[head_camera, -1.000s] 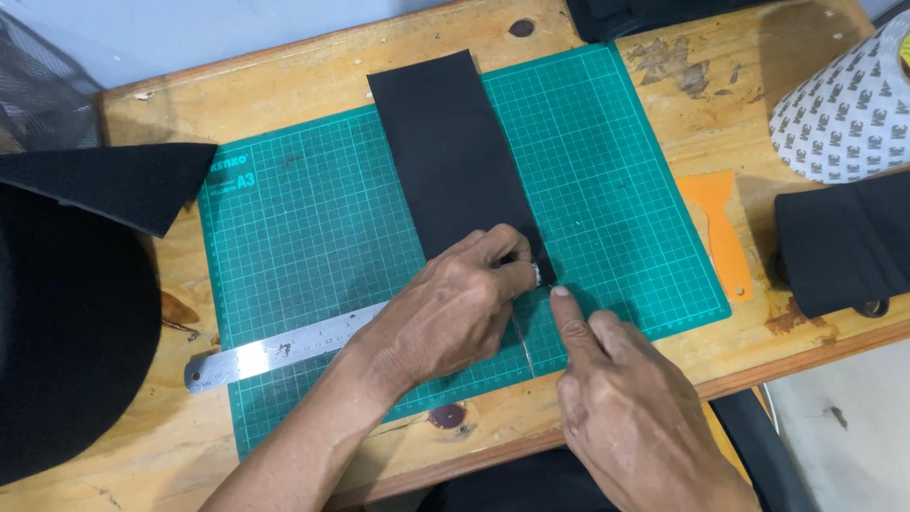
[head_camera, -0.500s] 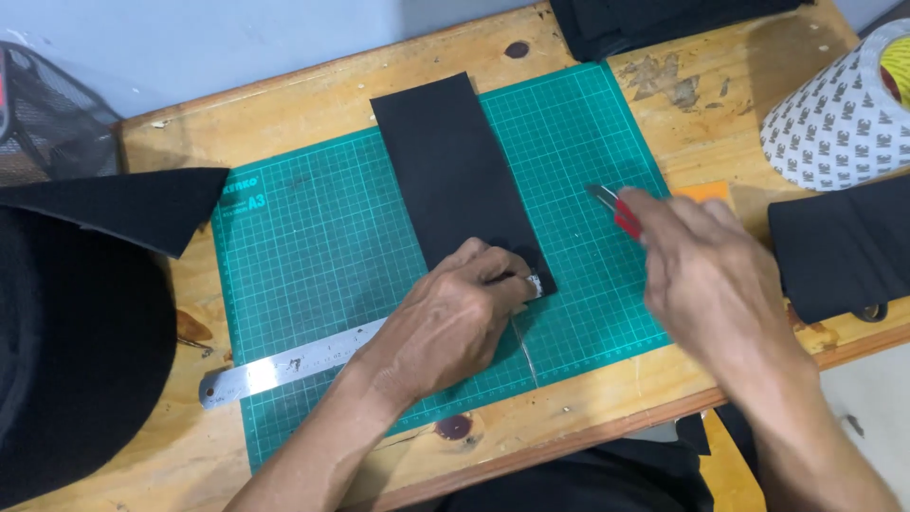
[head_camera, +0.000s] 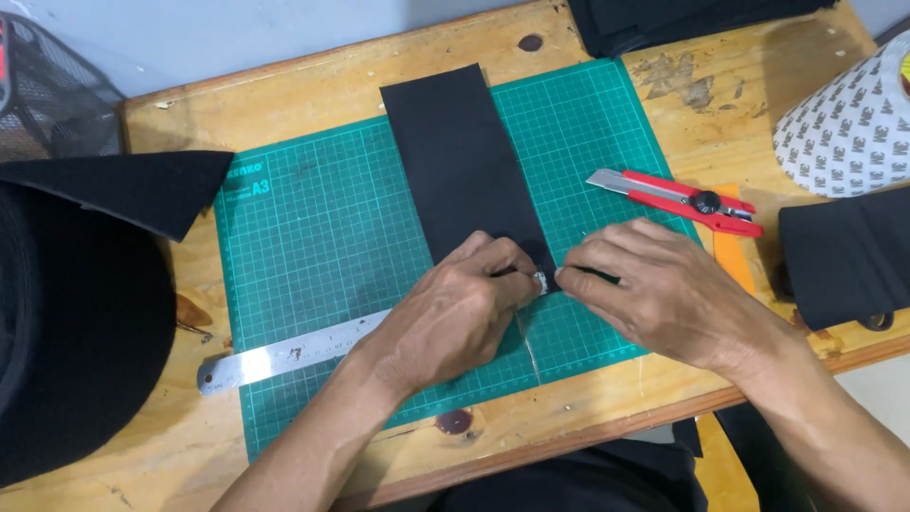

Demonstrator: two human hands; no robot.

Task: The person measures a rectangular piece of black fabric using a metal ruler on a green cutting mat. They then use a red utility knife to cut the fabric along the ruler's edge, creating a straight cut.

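Green cutting mat [head_camera: 313, 246], left hand [head_camera: 455, 318] pressing steel ruler [head_camera: 284, 356], right hand [head_camera: 664, 289] pinching black strip [head_camera: 464, 161]

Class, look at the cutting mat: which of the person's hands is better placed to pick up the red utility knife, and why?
Probably the right hand. The red utility knife lies on the green cutting mat just beyond its knuckles, while the left hand presses on the steel ruler at the black strip, farther away.

Knotty wooden workbench [head_camera: 313, 85] w/ pale grey wall [head_camera: 237, 28] behind, even light.
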